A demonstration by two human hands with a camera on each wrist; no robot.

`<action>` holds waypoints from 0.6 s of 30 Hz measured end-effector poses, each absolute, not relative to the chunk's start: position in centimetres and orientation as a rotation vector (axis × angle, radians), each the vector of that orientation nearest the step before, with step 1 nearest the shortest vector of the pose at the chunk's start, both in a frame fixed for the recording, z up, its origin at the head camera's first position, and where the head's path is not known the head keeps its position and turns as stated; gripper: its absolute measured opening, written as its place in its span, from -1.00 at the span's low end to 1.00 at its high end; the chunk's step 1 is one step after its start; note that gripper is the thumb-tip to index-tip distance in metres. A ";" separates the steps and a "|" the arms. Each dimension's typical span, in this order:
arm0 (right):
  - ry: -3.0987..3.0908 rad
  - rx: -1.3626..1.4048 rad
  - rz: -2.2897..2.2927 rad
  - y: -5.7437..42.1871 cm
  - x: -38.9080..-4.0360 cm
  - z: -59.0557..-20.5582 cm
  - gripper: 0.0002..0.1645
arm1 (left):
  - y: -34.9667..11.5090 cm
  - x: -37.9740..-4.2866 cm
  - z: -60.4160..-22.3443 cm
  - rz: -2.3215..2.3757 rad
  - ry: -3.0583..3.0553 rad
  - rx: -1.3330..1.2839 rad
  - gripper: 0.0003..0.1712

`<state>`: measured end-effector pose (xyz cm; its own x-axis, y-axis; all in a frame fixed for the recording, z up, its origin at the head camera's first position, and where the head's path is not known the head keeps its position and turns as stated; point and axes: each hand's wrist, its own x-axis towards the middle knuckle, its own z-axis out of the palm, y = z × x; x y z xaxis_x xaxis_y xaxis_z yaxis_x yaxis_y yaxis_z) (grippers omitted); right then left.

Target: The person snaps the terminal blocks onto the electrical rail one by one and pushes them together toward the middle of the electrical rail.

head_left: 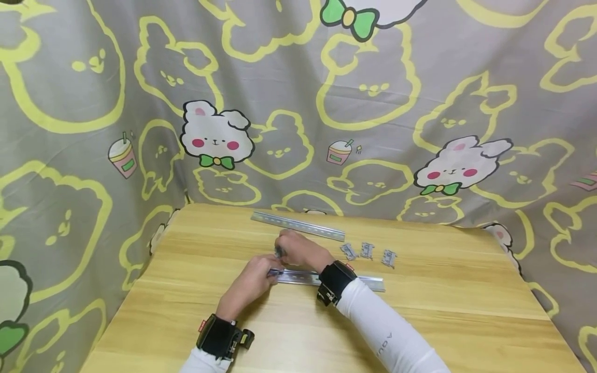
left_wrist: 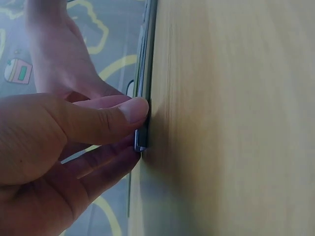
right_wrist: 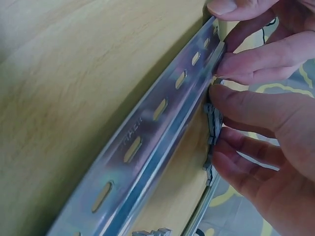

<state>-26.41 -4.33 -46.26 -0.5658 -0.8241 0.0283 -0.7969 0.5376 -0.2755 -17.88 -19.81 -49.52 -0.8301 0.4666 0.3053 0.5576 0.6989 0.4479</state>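
A slotted metal DIN rail (head_left: pixel 298 278) lies across the table in front of the person. At its left end the left hand (head_left: pixel 254 275) pinches it, and the thumb shows over the rail's edge (left_wrist: pixel 141 135) in the left wrist view. Just beyond that end, the right hand (head_left: pixel 303 250) holds a small grey clip-shaped piece (right_wrist: pixel 212 128) between thumb and fingers. In the right wrist view this piece is beside the rail, close to the left hand's fingertips; whether it touches the rail I cannot tell. The fingers partly cover it.
A second slotted rail (head_left: pixel 298 226) lies at the table's back. Right of the hands, several similar grey pieces rest on the wooden table (head_left: pixel 443 295), one of them the rightmost piece (head_left: pixel 389 258). A patterned curtain (head_left: pixel 289 88) hangs behind the table and at its sides.
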 end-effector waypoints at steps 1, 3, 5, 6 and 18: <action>2.659 -1.406 -0.397 -4.3 -26.4 -46.2 -0.76 | -19.8 -17.8 -49.5 -0.806 -2.738 -0.832 -0.76; 2.658 -1.404 -0.386 -4.3 -26.3 -46.2 -0.76 | -19.8 -17.8 -49.6 -0.800 -2.737 -0.834 -0.75; 2.664 -1.396 -0.379 -4.0 -26.3 -46.1 -0.76 | -19.7 -17.8 -49.7 -0.799 -2.732 -0.837 -0.75; 2.669 -1.389 -0.375 -3.8 -26.3 -46.0 -0.76 | -19.6 -17.7 -49.7 -0.796 -2.731 -0.840 -0.75; 2.752 -1.351 -0.346 1.1 -25.4 -44.6 -0.49 | -19.4 -17.3 -49.4 -0.821 -2.830 -0.747 -0.74</action>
<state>-25.40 1.07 -44.64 -0.6150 -0.7871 0.0475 -0.7743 0.5915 -0.2248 -17.34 -19.40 -49.39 -0.8744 0.4291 0.2266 0.4837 0.7342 0.4765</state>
